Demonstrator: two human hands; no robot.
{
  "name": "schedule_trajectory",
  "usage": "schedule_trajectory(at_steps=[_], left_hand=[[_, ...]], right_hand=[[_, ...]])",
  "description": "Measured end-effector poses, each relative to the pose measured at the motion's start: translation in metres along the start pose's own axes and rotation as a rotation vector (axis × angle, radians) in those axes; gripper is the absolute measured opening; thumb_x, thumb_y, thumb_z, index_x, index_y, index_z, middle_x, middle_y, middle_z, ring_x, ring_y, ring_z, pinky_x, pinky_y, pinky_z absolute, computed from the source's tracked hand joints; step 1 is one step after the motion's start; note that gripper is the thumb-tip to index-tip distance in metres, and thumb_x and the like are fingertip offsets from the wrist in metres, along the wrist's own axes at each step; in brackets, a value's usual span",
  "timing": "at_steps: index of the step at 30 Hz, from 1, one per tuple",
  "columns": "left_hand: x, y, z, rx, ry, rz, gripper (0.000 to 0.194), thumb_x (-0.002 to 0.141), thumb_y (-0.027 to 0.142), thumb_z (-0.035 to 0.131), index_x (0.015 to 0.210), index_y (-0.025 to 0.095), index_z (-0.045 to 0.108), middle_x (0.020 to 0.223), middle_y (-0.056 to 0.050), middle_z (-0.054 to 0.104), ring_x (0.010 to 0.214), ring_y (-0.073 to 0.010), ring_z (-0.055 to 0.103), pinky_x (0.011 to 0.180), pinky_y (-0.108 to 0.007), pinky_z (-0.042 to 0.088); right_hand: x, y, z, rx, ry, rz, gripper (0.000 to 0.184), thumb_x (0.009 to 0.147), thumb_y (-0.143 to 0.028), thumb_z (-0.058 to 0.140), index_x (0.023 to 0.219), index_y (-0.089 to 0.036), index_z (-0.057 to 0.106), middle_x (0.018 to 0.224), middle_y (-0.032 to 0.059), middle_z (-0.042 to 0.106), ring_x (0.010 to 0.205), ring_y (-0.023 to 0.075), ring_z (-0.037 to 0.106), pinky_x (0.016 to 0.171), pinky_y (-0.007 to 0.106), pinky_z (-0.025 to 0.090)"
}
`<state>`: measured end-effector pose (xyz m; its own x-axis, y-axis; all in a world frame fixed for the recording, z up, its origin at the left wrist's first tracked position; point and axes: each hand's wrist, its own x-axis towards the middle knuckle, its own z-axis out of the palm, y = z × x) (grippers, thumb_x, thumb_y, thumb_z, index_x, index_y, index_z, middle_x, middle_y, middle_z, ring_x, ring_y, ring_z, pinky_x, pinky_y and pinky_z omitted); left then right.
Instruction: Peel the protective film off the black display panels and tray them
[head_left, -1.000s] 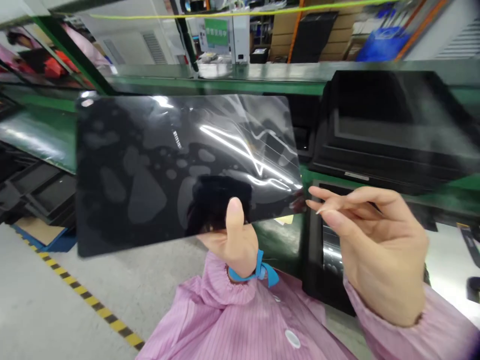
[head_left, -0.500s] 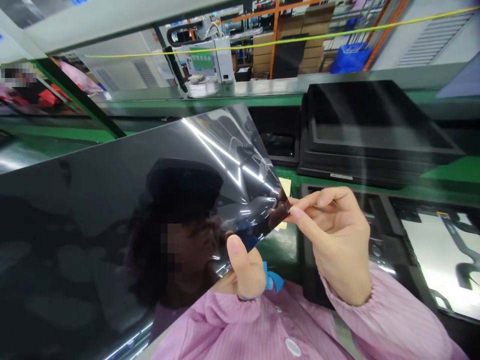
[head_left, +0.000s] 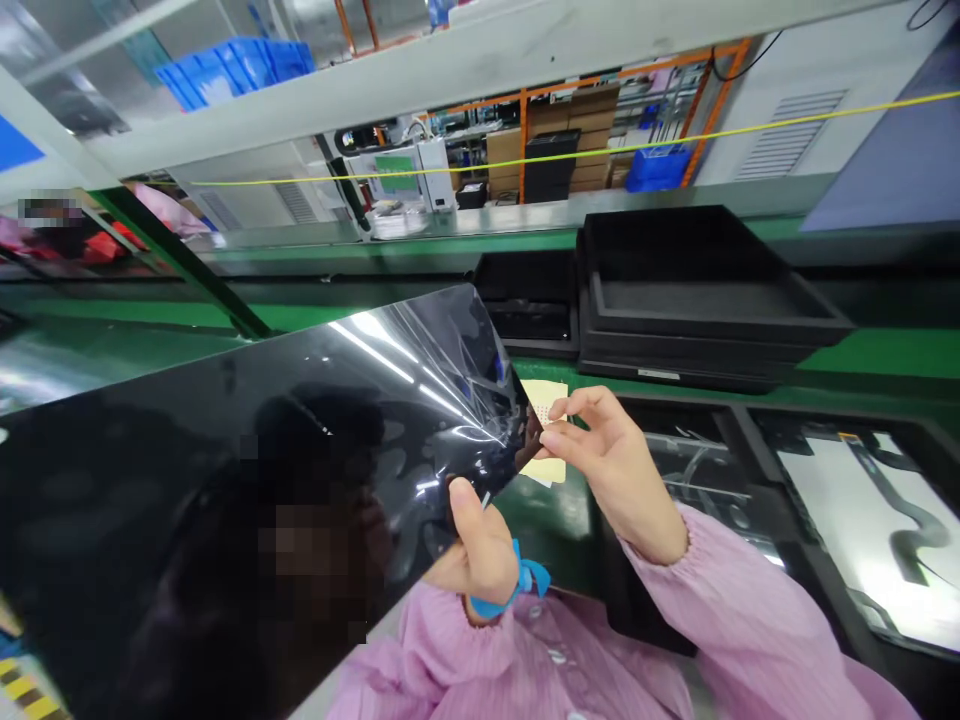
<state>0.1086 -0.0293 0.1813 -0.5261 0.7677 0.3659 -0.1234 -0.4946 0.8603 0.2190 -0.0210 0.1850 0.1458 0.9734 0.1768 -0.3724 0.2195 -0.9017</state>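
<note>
Left hand (head_left: 480, 545): fingers closed on the lower edge of the glossy black panel (head_left: 247, 480), thumb on its face. Right hand (head_left: 611, 455): fingers narrow, pinching the panel's corner. Panel held tilted in the air, nearer than the green table (head_left: 555, 520). Yellow paper (head_left: 553, 470) behind the pinched corner. On table: 1 stack of black trays (head_left: 697, 340), beyond the right hand.

A camera worn on the person's head is looking forward and down from close above, taking in the left hand (head_left: 486, 550) near six o'clock, the right hand (head_left: 604, 450) near four and the green tabletop (head_left: 551, 515).
</note>
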Motion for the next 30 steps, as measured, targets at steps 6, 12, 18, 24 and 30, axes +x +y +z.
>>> schedule_trajectory(at_steps=[6, 12, 18, 24, 30], left_hand=[[0.025, 0.000, 0.013, -0.252, 0.069, -0.013, 0.040, 0.077, 0.013, 0.066, 0.114, 0.028, 0.060, 0.128, 0.002, 0.062, 0.118, -0.0196, 0.059, 0.105, -0.036, 0.045], [0.112, -0.040, 0.032, -0.038, -0.406, -0.030, 0.046, 0.087, 0.019, 0.051, 0.132, 0.026, 0.046, 0.128, -0.006, 0.062, 0.113, -0.0181, 0.061, 0.096, -0.031, 0.050], [0.188, -0.113, 0.093, 0.448, -0.722, 0.378, 0.046, 0.088, 0.009, 0.044, 0.132, 0.019, 0.049, 0.129, -0.010, 0.060, 0.121, -0.0213, 0.056, 0.107, -0.037, 0.040], [0.192, -0.187, 0.130, 0.841, -1.130, 0.616, 0.031, 0.089, 0.029, 0.057, 0.117, 0.016, 0.058, 0.124, -0.010, 0.059, 0.113, -0.0245, 0.057, 0.097, -0.051, 0.045], [0.194, -0.231, 0.140, 1.101, -1.296, 0.784, 0.037, 0.089, 0.033, 0.057, 0.122, 0.017, 0.054, 0.127, -0.010, 0.055, 0.111, -0.0239, 0.057, 0.093, -0.048, 0.049]], right_hand=[[0.019, 0.007, -0.025, 0.024, -0.062, 0.254, 0.044, 0.084, -0.053, 0.059, 0.110, -0.019, 0.049, 0.091, 0.0047, 0.062, 0.077, 0.0135, 0.063, 0.072, 0.028, 0.057], [0.021, 0.014, -0.059, -0.157, -0.039, 0.255, 0.052, 0.083, -0.058, 0.058, 0.115, -0.017, 0.050, 0.102, 0.0107, 0.064, 0.095, 0.0193, 0.064, 0.083, 0.031, 0.054], [0.024, 0.034, -0.112, -0.394, 0.120, 0.140, 0.059, 0.078, -0.068, 0.053, 0.107, -0.016, 0.052, 0.096, 0.0118, 0.065, 0.090, 0.0209, 0.065, 0.078, 0.035, 0.055], [0.030, 0.070, -0.147, -0.723, 0.176, -0.004, 0.058, 0.082, -0.068, 0.051, 0.098, -0.013, 0.058, 0.093, 0.0098, 0.063, 0.089, 0.0184, 0.062, 0.082, 0.037, 0.052], [0.029, 0.088, -0.146, -1.060, 0.017, -0.071, 0.033, 0.098, -0.041, 0.045, 0.100, -0.011, 0.060, 0.100, 0.0078, 0.061, 0.093, 0.0146, 0.059, 0.083, 0.033, 0.052]])
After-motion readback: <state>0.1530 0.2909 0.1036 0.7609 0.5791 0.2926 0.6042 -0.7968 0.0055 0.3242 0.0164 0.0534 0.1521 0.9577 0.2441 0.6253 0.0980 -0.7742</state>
